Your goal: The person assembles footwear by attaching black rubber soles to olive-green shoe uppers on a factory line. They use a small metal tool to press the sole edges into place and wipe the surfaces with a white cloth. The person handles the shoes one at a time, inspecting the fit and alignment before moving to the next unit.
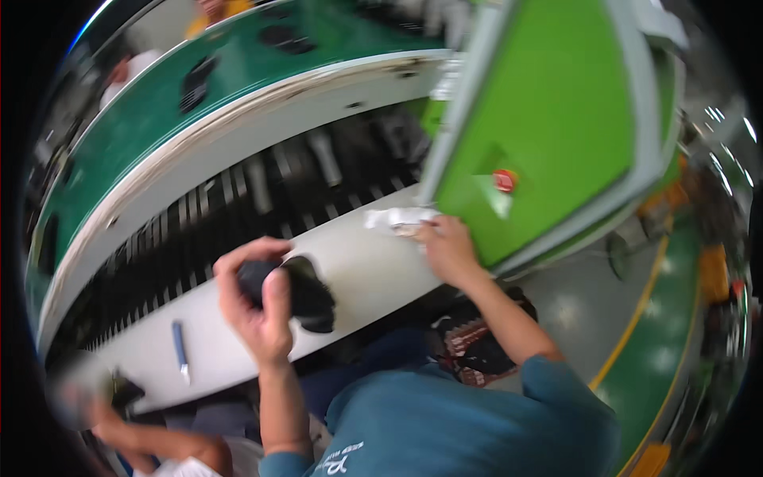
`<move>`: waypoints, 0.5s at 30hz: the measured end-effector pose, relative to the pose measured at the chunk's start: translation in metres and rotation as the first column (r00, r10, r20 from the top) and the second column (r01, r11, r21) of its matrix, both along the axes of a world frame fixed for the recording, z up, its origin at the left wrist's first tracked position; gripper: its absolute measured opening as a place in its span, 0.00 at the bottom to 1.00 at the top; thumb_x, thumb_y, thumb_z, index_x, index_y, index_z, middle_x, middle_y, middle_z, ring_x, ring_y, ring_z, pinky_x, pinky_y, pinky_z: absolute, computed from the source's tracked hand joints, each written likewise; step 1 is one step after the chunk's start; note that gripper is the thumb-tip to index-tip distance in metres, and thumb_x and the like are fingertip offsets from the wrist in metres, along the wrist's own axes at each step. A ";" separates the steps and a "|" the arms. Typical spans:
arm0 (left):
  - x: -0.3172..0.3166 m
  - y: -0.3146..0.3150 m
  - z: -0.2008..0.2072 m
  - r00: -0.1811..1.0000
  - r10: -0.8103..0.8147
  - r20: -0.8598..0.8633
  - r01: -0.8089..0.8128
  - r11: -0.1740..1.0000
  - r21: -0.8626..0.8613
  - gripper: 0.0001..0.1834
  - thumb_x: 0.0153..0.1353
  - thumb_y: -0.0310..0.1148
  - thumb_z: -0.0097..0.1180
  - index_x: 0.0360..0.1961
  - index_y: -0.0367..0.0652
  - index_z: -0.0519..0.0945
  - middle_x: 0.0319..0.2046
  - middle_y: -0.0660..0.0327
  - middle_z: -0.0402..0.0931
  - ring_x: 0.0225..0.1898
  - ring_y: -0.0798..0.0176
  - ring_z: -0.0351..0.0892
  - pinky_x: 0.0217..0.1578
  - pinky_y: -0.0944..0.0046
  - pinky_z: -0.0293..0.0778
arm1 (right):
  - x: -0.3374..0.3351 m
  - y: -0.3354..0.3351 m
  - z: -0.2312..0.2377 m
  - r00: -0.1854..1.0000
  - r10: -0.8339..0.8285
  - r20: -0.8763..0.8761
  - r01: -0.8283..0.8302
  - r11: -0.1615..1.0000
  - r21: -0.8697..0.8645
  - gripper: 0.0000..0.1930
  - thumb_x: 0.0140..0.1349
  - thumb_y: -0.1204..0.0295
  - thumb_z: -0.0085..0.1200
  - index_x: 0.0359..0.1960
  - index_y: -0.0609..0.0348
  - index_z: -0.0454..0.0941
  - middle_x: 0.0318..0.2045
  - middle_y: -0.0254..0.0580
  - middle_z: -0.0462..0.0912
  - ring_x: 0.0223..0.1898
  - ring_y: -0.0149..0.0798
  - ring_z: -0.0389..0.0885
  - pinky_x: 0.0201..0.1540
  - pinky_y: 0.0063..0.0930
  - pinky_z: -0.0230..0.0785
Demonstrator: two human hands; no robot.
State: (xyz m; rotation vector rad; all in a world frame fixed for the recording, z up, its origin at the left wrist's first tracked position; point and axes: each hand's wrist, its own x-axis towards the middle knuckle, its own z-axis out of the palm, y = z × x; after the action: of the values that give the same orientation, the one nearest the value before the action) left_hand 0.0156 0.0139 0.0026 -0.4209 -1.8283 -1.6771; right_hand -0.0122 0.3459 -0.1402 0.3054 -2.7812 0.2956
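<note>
My left hand (274, 314) is raised over the white bench, its fingers and thumb wrapped round a black shoe (314, 298). The shoe's opening is turned partly to the right, and the palm hides some of it. Farther right, my right hand (451, 253) pinches the edge of a crumpled white cloth or paper (391, 219), which lies on the bench beside the bright green panel. Blur keeps me from telling its exact material.
A blue-handled tool with a pale blade (180, 350) lies on the white bench (369, 274). Beyond runs a green conveyor belt (238, 60) carrying dark shoes. The green machine panel (540, 111) with a red button (505, 181) stands right. A co-worker's arm (151, 441) is at lower left.
</note>
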 end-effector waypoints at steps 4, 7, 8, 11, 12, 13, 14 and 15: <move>0.013 0.004 0.002 0.998 -0.055 0.020 0.057 0.994 -0.091 0.24 0.71 0.48 0.65 0.50 0.36 0.77 0.40 0.53 0.88 0.44 0.61 0.80 0.53 0.60 0.72 | 0.001 -0.025 0.039 0.965 0.069 -0.253 -0.158 0.922 -0.353 0.15 0.67 0.73 0.60 0.54 0.64 0.84 0.50 0.55 0.81 0.53 0.54 0.79 0.55 0.45 0.73; 0.021 0.009 0.005 0.999 -0.001 -0.039 -0.007 0.979 -0.202 0.28 0.71 0.51 0.66 0.50 0.32 0.76 0.37 0.50 0.86 0.41 0.59 0.82 0.50 0.60 0.75 | 0.006 -0.047 0.074 0.945 0.291 -0.148 -0.215 0.211 -0.954 0.07 0.76 0.68 0.57 0.39 0.55 0.79 0.33 0.41 0.79 0.33 0.41 0.78 0.41 0.32 0.72; 0.023 0.002 0.000 0.998 -0.052 -0.033 0.046 0.986 -0.162 0.27 0.71 0.48 0.66 0.50 0.32 0.77 0.39 0.49 0.85 0.42 0.58 0.82 0.51 0.59 0.77 | 0.016 -0.050 0.088 0.886 0.447 -0.119 -0.002 -0.253 -0.967 0.13 0.78 0.67 0.55 0.31 0.54 0.75 0.25 0.36 0.76 0.26 0.36 0.74 0.34 0.28 0.68; 0.033 -0.009 0.002 0.998 -0.030 -0.056 0.014 0.963 -0.268 0.19 0.80 0.42 0.54 0.50 0.31 0.76 0.38 0.51 0.82 0.43 0.57 0.83 0.50 0.57 0.79 | 0.039 -0.051 0.119 0.670 0.361 -0.649 -0.247 -0.716 -0.653 0.24 0.81 0.63 0.51 0.22 0.49 0.62 0.17 0.29 0.64 0.20 0.28 0.59 0.27 0.28 0.53; 0.038 0.000 0.012 0.999 -0.009 -0.046 0.001 0.986 -0.169 0.21 0.77 0.41 0.63 0.49 0.28 0.78 0.40 0.42 0.86 0.39 0.50 0.87 0.44 0.55 0.87 | 0.043 -0.051 0.105 0.689 0.387 -0.612 -0.255 -0.662 -0.705 0.25 0.81 0.62 0.51 0.21 0.49 0.60 0.16 0.29 0.61 0.18 0.27 0.55 0.24 0.28 0.49; 0.039 -0.004 0.011 0.999 0.013 -0.030 -0.019 0.982 -0.190 0.22 0.77 0.43 0.61 0.49 0.28 0.77 0.40 0.41 0.86 0.39 0.49 0.88 0.44 0.53 0.87 | 0.042 -0.051 0.085 0.710 0.452 -0.539 -0.175 -0.628 -0.758 0.24 0.80 0.66 0.51 0.20 0.49 0.59 0.15 0.26 0.59 0.18 0.26 0.54 0.24 0.28 0.48; 0.039 -0.010 0.011 0.999 0.036 -0.008 -0.037 0.979 -0.201 0.23 0.78 0.44 0.60 0.50 0.28 0.77 0.40 0.40 0.86 0.40 0.49 0.89 0.44 0.52 0.87 | 0.047 -0.056 0.078 0.702 0.489 -0.518 -0.130 -0.627 -0.768 0.24 0.79 0.67 0.51 0.20 0.49 0.59 0.16 0.26 0.58 0.18 0.26 0.54 0.24 0.27 0.48; 0.036 -0.007 0.013 0.997 0.008 -0.079 -0.024 0.979 -0.202 0.20 0.79 0.39 0.58 0.49 0.27 0.75 0.37 0.40 0.86 0.36 0.49 0.88 0.41 0.53 0.87 | 0.053 -0.060 0.074 0.694 0.543 -0.474 -0.059 -0.612 -0.788 0.24 0.78 0.68 0.51 0.20 0.49 0.58 0.16 0.25 0.58 0.18 0.26 0.53 0.24 0.27 0.47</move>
State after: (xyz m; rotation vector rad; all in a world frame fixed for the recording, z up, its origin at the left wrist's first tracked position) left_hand 0.0513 0.0067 0.0152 -0.5484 -1.9462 -1.4482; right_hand 0.0413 0.2857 -0.0662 0.7943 -0.9729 2.9353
